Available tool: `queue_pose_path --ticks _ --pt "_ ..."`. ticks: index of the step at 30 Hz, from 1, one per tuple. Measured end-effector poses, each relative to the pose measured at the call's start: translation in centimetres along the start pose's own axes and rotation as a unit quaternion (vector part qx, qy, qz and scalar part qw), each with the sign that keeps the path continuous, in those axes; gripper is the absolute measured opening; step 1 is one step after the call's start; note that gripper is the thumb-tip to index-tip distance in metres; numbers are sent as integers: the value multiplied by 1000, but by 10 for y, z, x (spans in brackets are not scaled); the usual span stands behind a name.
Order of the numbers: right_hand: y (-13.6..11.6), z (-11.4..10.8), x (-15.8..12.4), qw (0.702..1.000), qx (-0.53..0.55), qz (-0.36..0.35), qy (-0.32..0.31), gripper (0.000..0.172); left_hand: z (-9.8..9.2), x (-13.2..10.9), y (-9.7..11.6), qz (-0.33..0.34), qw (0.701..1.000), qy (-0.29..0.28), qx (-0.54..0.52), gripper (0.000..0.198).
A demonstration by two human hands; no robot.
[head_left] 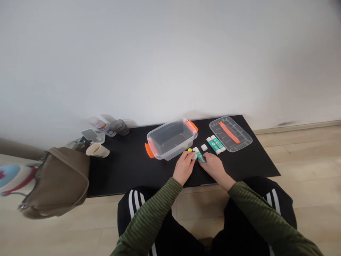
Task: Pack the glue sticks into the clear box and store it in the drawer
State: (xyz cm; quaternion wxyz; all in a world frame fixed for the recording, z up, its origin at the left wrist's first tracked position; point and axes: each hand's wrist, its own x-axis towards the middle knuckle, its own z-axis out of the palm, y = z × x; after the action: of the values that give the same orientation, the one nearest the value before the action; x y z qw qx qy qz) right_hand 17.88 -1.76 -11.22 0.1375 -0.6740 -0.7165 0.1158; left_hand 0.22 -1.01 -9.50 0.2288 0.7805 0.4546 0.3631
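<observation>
A green-and-white glue stick (200, 155) lies tilted between my hands at the front of the black table. My right hand (215, 165) has its fingers closed round the lower end of this glue stick. The fingers of my left hand (183, 166) pinch a small white cap (194, 156) beside it. Just past my left fingertips sits a small yellow piece (190, 150), partly hidden. Another white cap (204, 147) rests on the table behind the glue stick. Two more glue sticks, a nearer one (213, 145) and a farther one (218, 143), lie side by side to the right.
An open clear plastic box (163, 156) with orange latches stands behind my left hand. Its clear lid (241, 132) with an orange handle lies at the right. A paper cup (102, 152), a spray bottle (102, 126), a dark jar (119, 127) and a brown bag (62, 181) are at the left.
</observation>
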Motion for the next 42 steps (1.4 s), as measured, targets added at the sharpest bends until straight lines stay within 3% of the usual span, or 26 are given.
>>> queue_pose_path --ticks 3,9,14,18,27,31,34,39,42 --pt "5 -4 3 1000 -4 -13 17 23 -1 1 2 -9 1000 2 -9 30" --pt "39 -29 21 991 -35 21 130 20 -3 3 6 -38 998 14 -45 29" --pt "44 -29 26 991 -96 38 85 18 -5 4 8 -81 992 23 -90 28" --pt "39 -20 26 991 -110 59 51 22 -5 5 7 -127 973 37 -191 26" --pt "42 -30 24 994 -56 75 56 26 -4 11 2 -261 860 77 -431 37" --pt "38 -39 15 993 32 26 111 29 -5 12 2 -293 819 89 -485 39" --pt "30 -45 3 983 117 -32 141 32 -5 12 1 -303 772 99 -550 37" --pt "15 -49 -13 967 191 -99 134 33 -8 14 0 -327 698 97 -630 30" --pt "12 -47 -15 966 196 -120 118 31 -9 15 1 -330 683 94 -645 25"
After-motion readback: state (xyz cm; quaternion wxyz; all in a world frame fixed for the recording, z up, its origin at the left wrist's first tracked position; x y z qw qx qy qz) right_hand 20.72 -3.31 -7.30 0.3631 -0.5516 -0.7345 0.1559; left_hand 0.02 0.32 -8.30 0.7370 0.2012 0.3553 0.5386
